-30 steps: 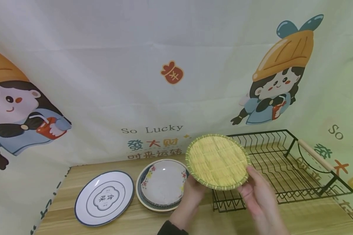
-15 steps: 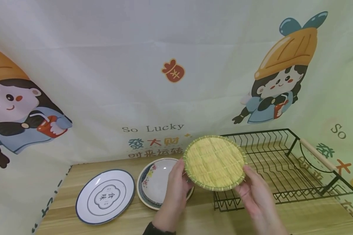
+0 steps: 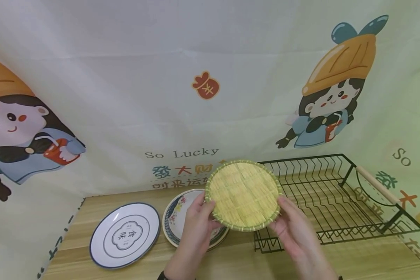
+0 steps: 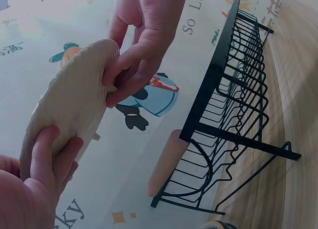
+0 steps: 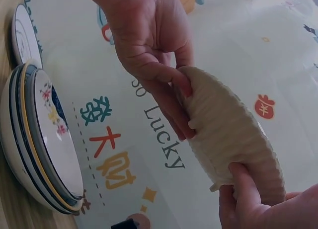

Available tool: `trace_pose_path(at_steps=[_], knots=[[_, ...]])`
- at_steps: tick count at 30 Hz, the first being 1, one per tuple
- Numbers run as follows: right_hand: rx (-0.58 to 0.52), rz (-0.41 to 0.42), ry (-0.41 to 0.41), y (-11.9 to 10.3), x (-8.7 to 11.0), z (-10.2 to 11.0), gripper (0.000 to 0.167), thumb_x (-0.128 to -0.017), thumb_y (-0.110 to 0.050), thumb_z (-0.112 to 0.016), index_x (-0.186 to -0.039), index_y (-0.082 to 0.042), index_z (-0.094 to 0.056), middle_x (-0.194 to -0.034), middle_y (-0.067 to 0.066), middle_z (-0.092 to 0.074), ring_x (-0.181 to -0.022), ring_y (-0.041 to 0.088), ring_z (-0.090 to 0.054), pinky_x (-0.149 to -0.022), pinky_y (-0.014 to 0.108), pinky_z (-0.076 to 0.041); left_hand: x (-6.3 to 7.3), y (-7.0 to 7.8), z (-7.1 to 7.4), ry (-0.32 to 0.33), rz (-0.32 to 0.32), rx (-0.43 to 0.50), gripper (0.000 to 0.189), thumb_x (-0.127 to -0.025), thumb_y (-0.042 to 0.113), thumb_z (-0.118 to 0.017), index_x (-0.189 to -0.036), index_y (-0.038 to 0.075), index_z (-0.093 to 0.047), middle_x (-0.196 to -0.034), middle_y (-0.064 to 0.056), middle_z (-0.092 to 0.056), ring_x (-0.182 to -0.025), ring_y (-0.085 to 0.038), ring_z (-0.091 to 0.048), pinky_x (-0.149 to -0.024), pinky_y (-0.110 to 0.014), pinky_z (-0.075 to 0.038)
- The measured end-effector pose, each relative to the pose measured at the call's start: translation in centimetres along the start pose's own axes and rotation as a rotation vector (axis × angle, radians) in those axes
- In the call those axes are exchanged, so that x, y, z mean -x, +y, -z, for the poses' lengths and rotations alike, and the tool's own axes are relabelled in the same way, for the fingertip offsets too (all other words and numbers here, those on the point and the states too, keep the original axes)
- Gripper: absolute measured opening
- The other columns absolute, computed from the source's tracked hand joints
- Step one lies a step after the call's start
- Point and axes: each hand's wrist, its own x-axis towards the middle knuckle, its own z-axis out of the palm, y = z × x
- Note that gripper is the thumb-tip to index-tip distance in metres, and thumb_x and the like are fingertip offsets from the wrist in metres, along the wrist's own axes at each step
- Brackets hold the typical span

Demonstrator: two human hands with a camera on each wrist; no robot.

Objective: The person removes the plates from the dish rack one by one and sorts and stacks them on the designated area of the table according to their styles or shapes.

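A round, shallow woven bamboo basket (image 3: 244, 194) with a green-bound rim is held up above the table, its yellow woven face tilted toward me. My left hand (image 3: 197, 223) grips its left rim, thumb on the near face and fingers underneath. On the opposite side my right hand (image 3: 294, 227) pinches the right rim. The pale underside of the basket (image 4: 69, 102) shows in the left wrist view, with fingertips of both hands against it. Behind my left hand, a flower-patterned white dish (image 3: 176, 221) sits on a stack of dishes, partly covered from view.
A blue-rimmed white plate (image 3: 101, 245) lies at the left of the wooden table (image 3: 73, 249). To the right stands a black wire dish rack (image 3: 322, 206) with a wooden handle (image 3: 376, 184). A printed cloth (image 3: 143, 97) hangs behind everything.
The basket has moved left, away from the rack and partly over the stacked dishes. My left hand has shifted from below the basket to its left rim; the right hand has followed leftward.
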Motion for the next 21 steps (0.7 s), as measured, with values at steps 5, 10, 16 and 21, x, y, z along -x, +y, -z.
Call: trace_pose_path(at_steps=[5,10,16,21], knots=[[0.044,-0.039,-0.022,0.4,-0.2,-0.3,0.036,-0.099,-0.021,-0.046,-0.131,-0.005,-0.042,-0.121,0.004,-0.057,-0.103,0.014,-0.062,-0.093,0.028,-0.051,0.3,0.4,1.0,0.019,0.004,-0.027,0.045,-0.097,0.006,-0.04,-0.142,0.004,-0.037,-0.11,-0.015,-0.066,-0.078,-0.015,-0.068,-0.063,-0.03,-0.059],[0.133,-0.094,0.005,0.6,-0.3,-0.6,0.048,-0.099,-0.02,-0.047,-0.142,-0.008,-0.032,-0.133,0.005,-0.048,-0.109,0.013,-0.058,-0.097,0.028,-0.049,0.7,0.9,2.6,0.042,-0.03,-0.091,0.045,-0.097,0.005,-0.041,-0.142,0.005,-0.036,-0.113,-0.018,-0.064,-0.078,-0.015,-0.068,-0.062,-0.029,-0.059],[0.196,-0.114,-0.001,0.5,-0.4,-0.7,0.057,-0.099,-0.018,-0.044,-0.15,-0.009,-0.018,-0.153,0.01,-0.024,-0.128,0.023,-0.046,-0.104,0.038,-0.043,1.1,1.6,4.8,0.115,-0.036,-0.119,0.046,-0.098,0.006,-0.041,-0.143,0.004,-0.035,-0.122,-0.021,-0.06,-0.084,-0.017,-0.069,-0.067,-0.031,-0.06],[0.22,-0.108,-0.024,0.6,-0.4,-0.6,0.058,-0.099,-0.016,-0.044,-0.15,-0.009,-0.017,-0.152,0.01,-0.029,-0.132,0.027,-0.041,-0.106,0.043,-0.039,1.5,2.2,6.9,0.168,-0.023,-0.156,0.047,-0.098,0.007,-0.041,-0.145,0.005,-0.033,-0.12,-0.016,-0.063,-0.083,-0.015,-0.068,-0.067,-0.029,-0.059]])
